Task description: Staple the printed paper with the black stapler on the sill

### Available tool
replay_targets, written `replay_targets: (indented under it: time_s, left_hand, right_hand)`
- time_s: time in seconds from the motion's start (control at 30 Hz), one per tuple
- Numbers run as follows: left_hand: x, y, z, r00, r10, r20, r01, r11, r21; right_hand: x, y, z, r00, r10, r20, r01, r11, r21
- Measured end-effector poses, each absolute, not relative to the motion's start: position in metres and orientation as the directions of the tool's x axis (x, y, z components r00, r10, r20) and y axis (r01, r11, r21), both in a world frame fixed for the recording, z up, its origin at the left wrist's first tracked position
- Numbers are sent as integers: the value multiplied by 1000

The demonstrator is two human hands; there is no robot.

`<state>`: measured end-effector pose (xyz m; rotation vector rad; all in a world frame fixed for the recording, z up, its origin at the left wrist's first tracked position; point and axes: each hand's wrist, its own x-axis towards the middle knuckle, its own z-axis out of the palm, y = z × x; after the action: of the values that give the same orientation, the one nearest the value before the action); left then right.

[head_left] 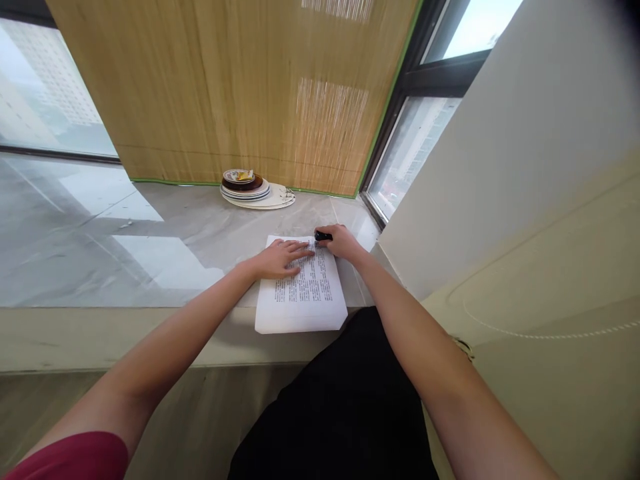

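Printed paper sheets [300,313] lie on the stone window ledge, their near end sticking out past its front edge. Spread flat on the upper left part of the page is my left hand [280,258], fingers stretched to the right. My right hand [343,241] is closed around a small black stapler [323,235] at the top right corner of the paper. Whether the page sits between the stapler's jaws is too small to tell.
Stacked plates [273,198] stand on the ledge [190,220] against a bamboo blind [225,87]. A window frame [395,133] and a pale wall [500,153] close off the right side. A beaded cord [540,337] hangs there.
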<state>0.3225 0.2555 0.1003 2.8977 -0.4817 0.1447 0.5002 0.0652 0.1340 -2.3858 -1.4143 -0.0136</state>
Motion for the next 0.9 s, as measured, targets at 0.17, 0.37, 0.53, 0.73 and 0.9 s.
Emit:
replay_targets:
  time_s: [0.17,0.37,0.53,0.73,0.9]
  left_hand:
    - [323,255,98,941,-314,124,-331,-932,149]
    - [322,252,99,938,-316,140,-335,-930,148]
    - [322,252,99,937,-307,166,-333,-929,161]
    - [323,253,97,945,-292,149,-316,-934,170]
    - [323,253,96,953,-276,124,-293,-944,153]
  right_hand:
    - [498,67,132,503,850,156,854,-461,-243]
    - [499,68,131,504,852,144,852,-462,-246]
    - [502,69,128,465,868,173,867,-409,-284]
    - [500,71,127,470,867,165,868,-420,-267]
    - [498,71,129,483,862,154,860,-433,-270]
